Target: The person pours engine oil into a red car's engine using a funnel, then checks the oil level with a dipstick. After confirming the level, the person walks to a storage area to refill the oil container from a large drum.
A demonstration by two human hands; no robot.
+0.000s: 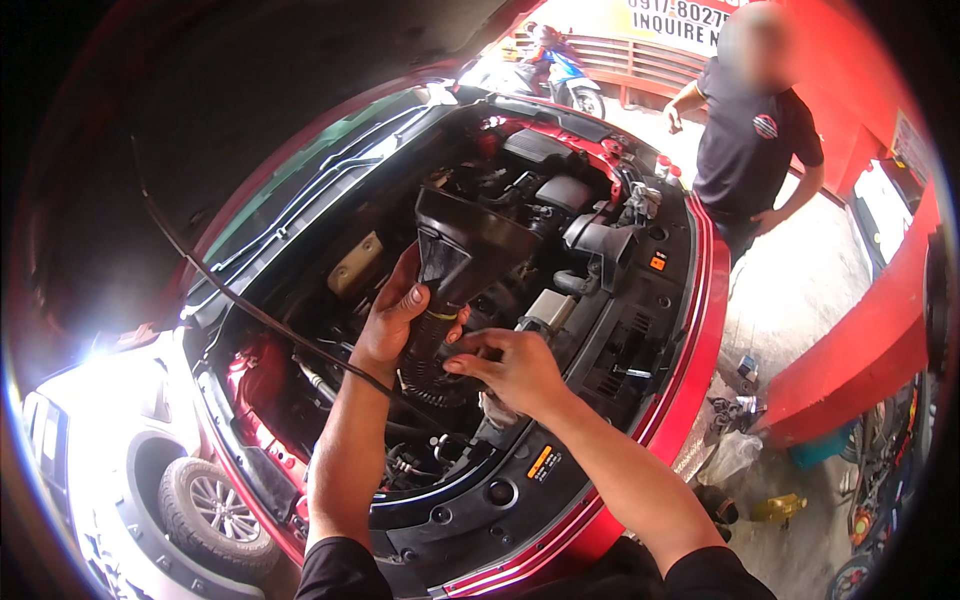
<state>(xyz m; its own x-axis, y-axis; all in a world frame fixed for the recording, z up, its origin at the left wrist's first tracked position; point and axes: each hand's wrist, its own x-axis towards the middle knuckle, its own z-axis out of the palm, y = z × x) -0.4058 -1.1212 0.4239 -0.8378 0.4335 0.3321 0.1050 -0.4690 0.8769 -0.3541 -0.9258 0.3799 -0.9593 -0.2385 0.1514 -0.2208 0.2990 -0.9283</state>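
My left hand (392,318) is wrapped round the neck of a black plastic air intake duct (465,240), held up over the engine bay. The duct's wide, box-like end points up and away from me. Below my fingers it runs into a ribbed black hose (425,355), with a thin yellow-green band where the two meet. Close against the hose's right side is my right hand (510,370), its fingers curled and the thumb drawn in toward them. Whatever sits between those fingertips is too small or hidden to name.
The red car's engine bay (600,330) lies beneath, its front panel nearest me. A thin dark hood prop rod (240,300) slants across the left, under the raised hood (120,120). A person in a dark shirt (750,150) stands at the far right, beside a red pillar (850,355).
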